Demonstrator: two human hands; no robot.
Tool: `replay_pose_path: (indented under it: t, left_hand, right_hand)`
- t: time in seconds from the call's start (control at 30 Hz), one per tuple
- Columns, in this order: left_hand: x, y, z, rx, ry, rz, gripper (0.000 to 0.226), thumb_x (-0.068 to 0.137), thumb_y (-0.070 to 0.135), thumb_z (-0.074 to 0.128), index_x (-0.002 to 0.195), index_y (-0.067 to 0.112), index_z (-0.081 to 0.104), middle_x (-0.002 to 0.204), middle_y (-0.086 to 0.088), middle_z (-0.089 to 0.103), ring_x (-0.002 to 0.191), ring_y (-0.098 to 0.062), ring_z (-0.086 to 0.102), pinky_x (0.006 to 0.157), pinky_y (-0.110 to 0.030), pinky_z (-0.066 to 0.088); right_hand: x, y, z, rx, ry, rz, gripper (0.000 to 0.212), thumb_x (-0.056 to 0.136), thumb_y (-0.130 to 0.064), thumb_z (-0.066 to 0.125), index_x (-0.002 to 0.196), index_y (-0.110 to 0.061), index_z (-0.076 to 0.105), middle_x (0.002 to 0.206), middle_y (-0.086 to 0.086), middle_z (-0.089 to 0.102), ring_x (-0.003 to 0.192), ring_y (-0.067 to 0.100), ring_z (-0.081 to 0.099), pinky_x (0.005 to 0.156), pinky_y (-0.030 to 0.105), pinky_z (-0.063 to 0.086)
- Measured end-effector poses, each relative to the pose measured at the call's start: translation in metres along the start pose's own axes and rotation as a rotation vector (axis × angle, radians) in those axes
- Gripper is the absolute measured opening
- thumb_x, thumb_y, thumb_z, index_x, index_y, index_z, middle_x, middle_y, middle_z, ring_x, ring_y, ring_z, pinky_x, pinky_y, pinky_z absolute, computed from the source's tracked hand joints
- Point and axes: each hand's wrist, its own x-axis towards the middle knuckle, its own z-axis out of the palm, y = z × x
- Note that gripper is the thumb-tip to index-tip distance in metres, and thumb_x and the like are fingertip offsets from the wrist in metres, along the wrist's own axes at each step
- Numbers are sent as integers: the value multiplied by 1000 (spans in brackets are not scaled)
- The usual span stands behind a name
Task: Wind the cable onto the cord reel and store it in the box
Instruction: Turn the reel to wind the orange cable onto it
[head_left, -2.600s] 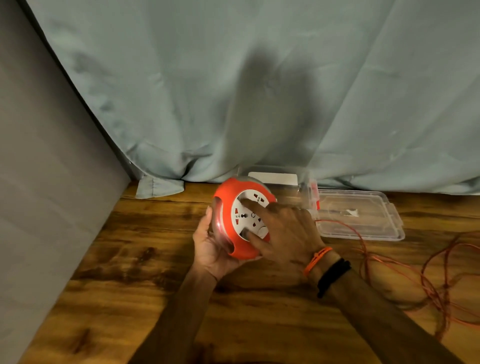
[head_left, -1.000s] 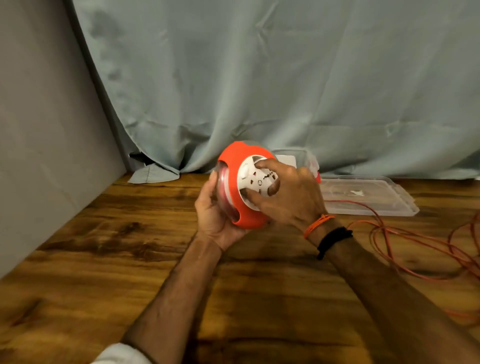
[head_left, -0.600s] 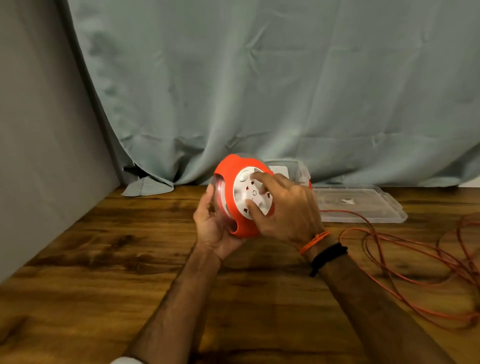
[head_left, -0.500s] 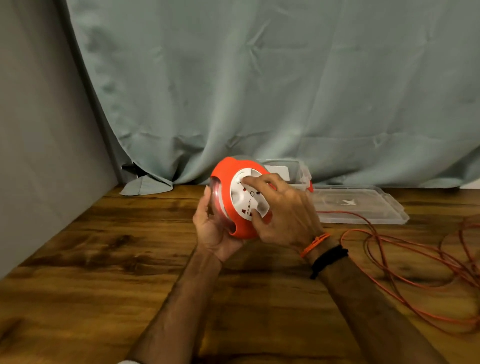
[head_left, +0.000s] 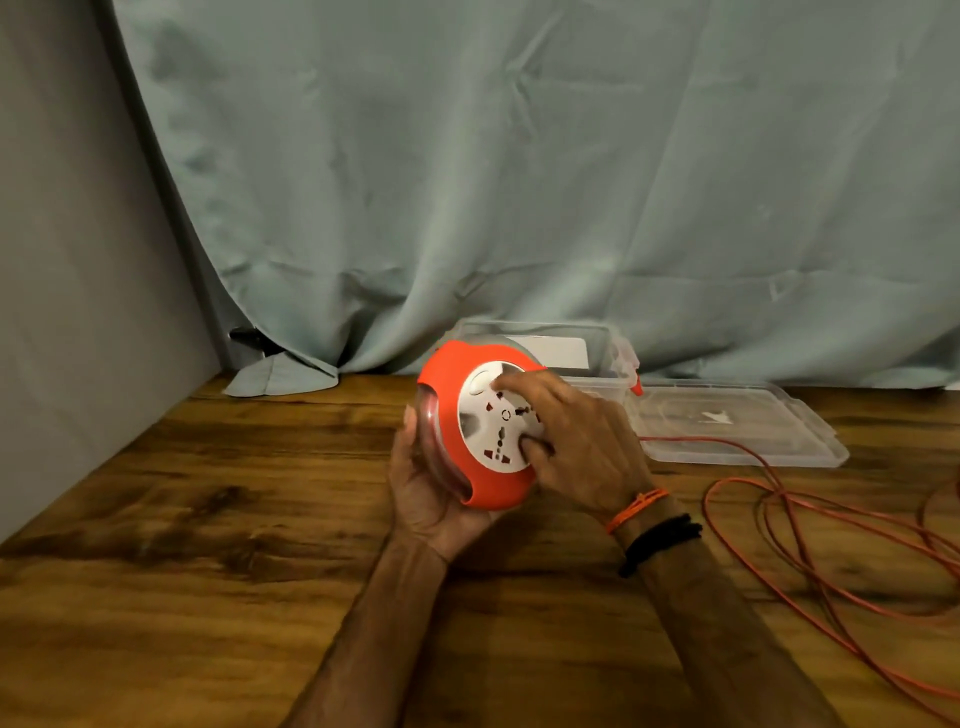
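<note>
- Your left hand (head_left: 426, 493) cups the cord reel (head_left: 483, 431), fingers curled behind it.
- Your right hand (head_left: 587, 447) fingers (head_left: 530, 447) grip its white socket face.
- Cable (head_left: 789, 525) lies loose at 3 o'clock; box (head_left: 613, 353) at 12.

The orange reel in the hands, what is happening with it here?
A person is winding cable. The left hand holds the cord reel from behind, above the wooden table; the right hand has fingers on its white socket face. Much orange cable lies loose on the table. The clear box stands open behind, its lid beside it.
</note>
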Motion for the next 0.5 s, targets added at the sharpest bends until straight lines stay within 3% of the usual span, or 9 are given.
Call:
replay_pose_path:
  t: [0.1,0.17,0.3,0.4,0.5]
  left_hand:
    - [2,0,-4,7,6,9,89,52,51,86,130,16,62,137,-19,55,125,-40,48,102,-56,39]
    - [5,-1,-8,3,23,26,92,48,49,89,129,16,63,139,-19,53,131,-40,43,107,-58,33]
    - [7,-4,-10,-15,31,24,88,43,47,91,121,13,69,134,-20,59,124,-41,50,110,-60,28]
    - [7,-3,-10,-22,32,10,91,45,47,91,126,13,65,141,-20,51,131,-41,42,114,-60,19]
    - [7,-1,-11,-7,10,18,91,53,52,84,133,15,59,141,-19,52,128,-41,47,111,-59,27]
  right_hand:
    - [0,0,4,68,102,107,69,63,-32,69,124,-31,37,116,-10,66,90,23,70,73,42,57]
    - [-3,-3,9,119,191,184,76,55,-49,72,118,-30,35,102,-11,71,81,18,71,67,33,57]
    - [-3,-10,19,225,220,407,85,41,-68,68,112,-35,33,81,-13,72,70,11,67,56,16,37]
    - [-1,-7,23,227,215,421,84,41,-70,69,110,-37,35,78,-14,70,67,8,64,54,14,36]
    - [-6,-1,22,242,153,294,75,56,-70,67,118,-39,39,90,-13,71,68,9,65,62,24,52]
